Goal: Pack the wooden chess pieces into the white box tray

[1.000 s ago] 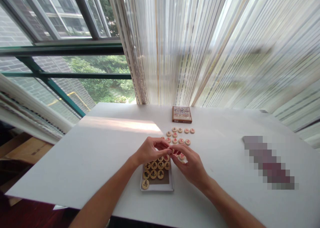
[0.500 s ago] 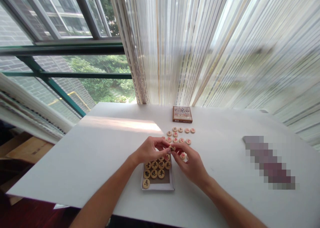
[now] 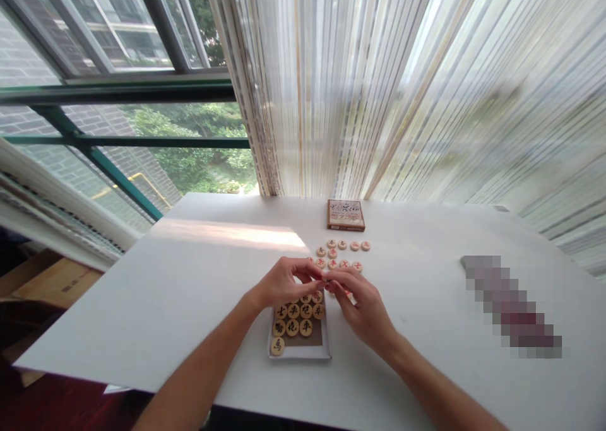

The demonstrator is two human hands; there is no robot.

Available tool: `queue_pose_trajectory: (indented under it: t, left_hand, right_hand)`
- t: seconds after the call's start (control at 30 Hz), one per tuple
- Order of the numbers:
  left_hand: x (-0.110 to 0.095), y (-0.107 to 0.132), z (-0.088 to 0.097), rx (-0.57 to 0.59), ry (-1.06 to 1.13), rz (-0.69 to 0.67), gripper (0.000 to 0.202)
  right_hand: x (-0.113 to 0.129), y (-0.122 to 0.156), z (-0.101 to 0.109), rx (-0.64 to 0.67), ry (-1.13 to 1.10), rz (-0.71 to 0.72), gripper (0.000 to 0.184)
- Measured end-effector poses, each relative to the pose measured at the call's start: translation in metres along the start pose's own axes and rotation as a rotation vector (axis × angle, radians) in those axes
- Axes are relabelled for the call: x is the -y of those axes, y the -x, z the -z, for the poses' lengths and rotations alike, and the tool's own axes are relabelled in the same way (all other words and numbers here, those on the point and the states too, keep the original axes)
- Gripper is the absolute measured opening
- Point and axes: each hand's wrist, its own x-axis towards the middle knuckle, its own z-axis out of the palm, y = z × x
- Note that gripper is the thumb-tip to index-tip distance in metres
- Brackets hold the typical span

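Observation:
Above the far end of a shallow tray (image 3: 312, 352), my left hand (image 3: 288, 283) and my right hand (image 3: 360, 298) meet fingertip to fingertip. Pinched between them is a small round xiangqi piece (image 3: 326, 281), mostly covered by the fingers. Both hands are closed on it. Inside the tray lie rows of wooden pieces with black characters, one of them a horse piece (image 3: 277, 346) in the near left corner. Beyond my hands, several loose pieces with red characters (image 3: 344, 264) rest on the table, partly hidden by my fingers.
A flat printed box (image 3: 346, 215) sits at the back of the white table (image 3: 208, 279). Loose pieces with black characters (image 3: 331, 243) lie in front of it. A pixelated object (image 3: 511, 308) is on the right. Curtains (image 3: 322, 90) and a window border the far edge.
The piece between my fingertips has been tilted, so its marked face shows less now. My right fingers have closed in further around it. The tray and other pieces stay put.

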Motion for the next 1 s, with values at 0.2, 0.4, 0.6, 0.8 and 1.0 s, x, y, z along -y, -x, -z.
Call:
queue_pose_trajectory:
  t: [0.2,0.4,0.6,0.8,1.0]
  left_hand:
    - [0.0029,-0.0008,0.0013,-0.053,-0.032,-0.009,0.028]
    - [0.0025,-0.0013,0.0015,-0.044,-0.016,-0.021,0.029]
    - [0.0015,-0.0013,0.0017,-0.017,-0.004,-0.027,0.034]
    - [0.0015,-0.0012,0.0017,-0.025,-0.007,-0.005,0.038]
    - [0.0006,-0.0013,0.0016,-0.027,0.015,0.002,0.039]
  right_hand:
    - [0.0017,0.0002,-0.003,-0.004,-0.109,-0.034,0.025]
    - [0.0028,0.0002,-0.0052,-0.012,-0.139,-0.07,0.025]
    - [-0.0003,0.0008,-0.0038,-0.029,-0.019,-0.041,0.029]
    - [-0.0011,0.0009,-0.0037,-0.027,-0.006,-0.035,0.031]
    - [0.0,0.0015,-0.0032,-0.026,0.034,-0.032,0.032]
